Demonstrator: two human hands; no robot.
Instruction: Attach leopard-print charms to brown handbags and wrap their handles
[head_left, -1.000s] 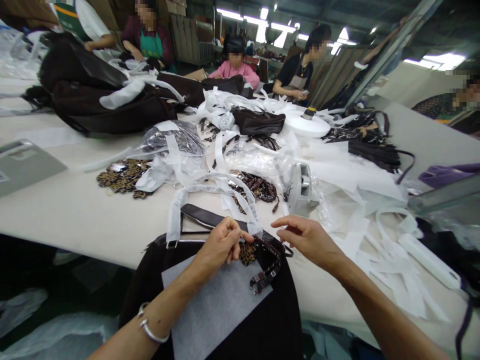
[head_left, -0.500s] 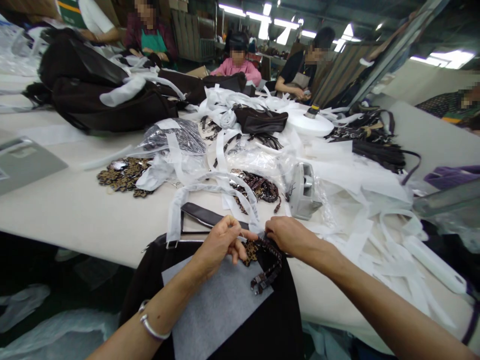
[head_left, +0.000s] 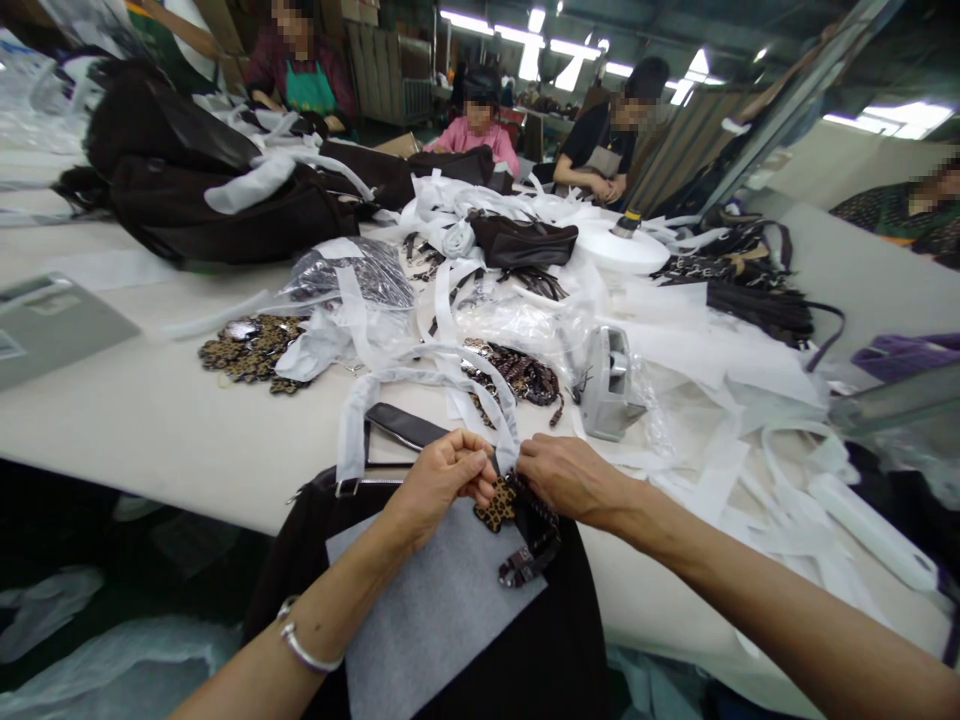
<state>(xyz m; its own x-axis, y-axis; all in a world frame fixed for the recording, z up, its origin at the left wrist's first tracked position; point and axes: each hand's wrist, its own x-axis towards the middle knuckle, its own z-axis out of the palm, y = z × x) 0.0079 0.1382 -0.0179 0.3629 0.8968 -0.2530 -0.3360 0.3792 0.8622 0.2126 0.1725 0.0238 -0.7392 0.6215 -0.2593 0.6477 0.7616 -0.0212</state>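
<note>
A black handbag point(head_left: 559, 640) lies at the table edge in front of me, its wrapped handle point(head_left: 351, 430) standing up and a pale sheet point(head_left: 435, 620) over its front. My left hand point(head_left: 450, 480) is closed in a pinch by the bag's top edge; what its fingertips hold is too small to make out. Just below them hangs a leopard-print flower charm point(head_left: 495, 505). My right hand point(head_left: 566, 478) is closed at the base of the handle, on the upper part of a dark braided cord point(head_left: 529, 562) that dangles over the bag.
Leopard-print charms point(head_left: 251, 350) are piled at left, and more braided cords point(head_left: 529, 372) lie beyond the bag. A grey tape dispenser point(head_left: 609, 385) stands right of those. White strips point(head_left: 780, 520), plastic wrap and dark bags point(head_left: 225, 200) cover much of the table. Several people work behind it.
My left hand's extended index finger has curled in, and the hand has lifted off the charm, which shows more fully. My right hand has shifted slightly left. The cord end has swung a little.
</note>
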